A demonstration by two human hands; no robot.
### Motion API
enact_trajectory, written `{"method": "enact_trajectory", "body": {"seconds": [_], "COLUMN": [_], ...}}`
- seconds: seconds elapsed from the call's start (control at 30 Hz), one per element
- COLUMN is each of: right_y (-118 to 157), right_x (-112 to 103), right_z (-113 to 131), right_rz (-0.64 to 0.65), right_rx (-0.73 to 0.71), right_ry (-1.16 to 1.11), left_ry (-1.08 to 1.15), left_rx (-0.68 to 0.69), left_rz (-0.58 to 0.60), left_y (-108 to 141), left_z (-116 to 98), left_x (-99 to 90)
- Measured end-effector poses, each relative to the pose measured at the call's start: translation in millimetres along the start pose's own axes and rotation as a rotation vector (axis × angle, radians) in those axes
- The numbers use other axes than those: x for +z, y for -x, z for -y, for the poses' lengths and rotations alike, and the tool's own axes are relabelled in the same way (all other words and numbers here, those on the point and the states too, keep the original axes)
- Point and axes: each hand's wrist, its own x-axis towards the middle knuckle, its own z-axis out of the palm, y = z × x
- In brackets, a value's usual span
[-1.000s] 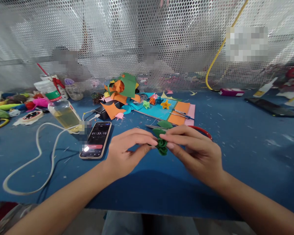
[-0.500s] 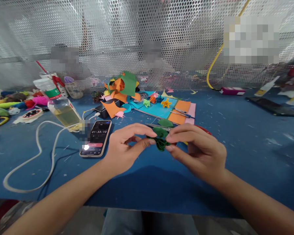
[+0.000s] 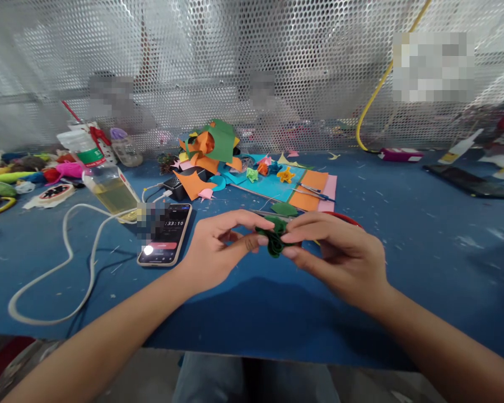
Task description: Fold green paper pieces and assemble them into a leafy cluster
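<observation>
A small dark green folded paper piece (image 3: 275, 242) with curled, petal-like edges is held above the blue table, between both hands. My left hand (image 3: 222, 246) pinches its left side between thumb and index finger. On its right side, my right hand (image 3: 340, 249) grips it with thumb and fingertips. Fingertips cover parts of the piece. Just behind it lies a flat green paper shape (image 3: 284, 209), and a red handle (image 3: 345, 218) shows behind my right hand.
Left of my hands lie a lit phone (image 3: 164, 235), a white cable (image 3: 67, 246) and a tilted bottle (image 3: 111, 187). Behind are paper scraps (image 3: 222, 143), blue sheets (image 3: 269, 187), small folded stars (image 3: 285, 174) and scissors (image 3: 317, 192). A dark phone (image 3: 468, 181) lies right.
The green piece has been turned and pressed more compact between the fingers, its upper part now more folded in. Both hands keep hold of it, with small finger shifts.
</observation>
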Motion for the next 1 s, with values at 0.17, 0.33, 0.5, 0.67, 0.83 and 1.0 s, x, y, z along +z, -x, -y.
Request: {"method": "enact_trajectory", "body": {"seconds": [0.17,0.33,0.5,0.67,0.83,1.0], "right_y": [-1,-2,2,8,10,10], "right_x": [2,2,5,7,8,11], "right_z": [0,5,4,-1,-2,0], "right_rz": [0.021,0.03,-0.04,-0.142,-0.194,-0.185], "right_rx": [0.051,0.085,0.105,0.05,-0.032,0.038], "right_ry": [-0.111,-0.136,-0.134,-0.005,0.012,0.078], "left_ry": [0.089,0.189,0.295,-0.05,-0.553,-0.67], "left_rx": [-0.063,-0.174,-0.209,0.042,0.554,0.546], "left_rz": [0.023,0.082,0.082,-0.128,-0.102,-0.05], "left_y": [-2,-3,-3,2,4,4], "left_z": [0,5,6,-1,-6,-2], "left_x": [-0.2,-2.0,0.9,4.3,4.8,6.6]}}
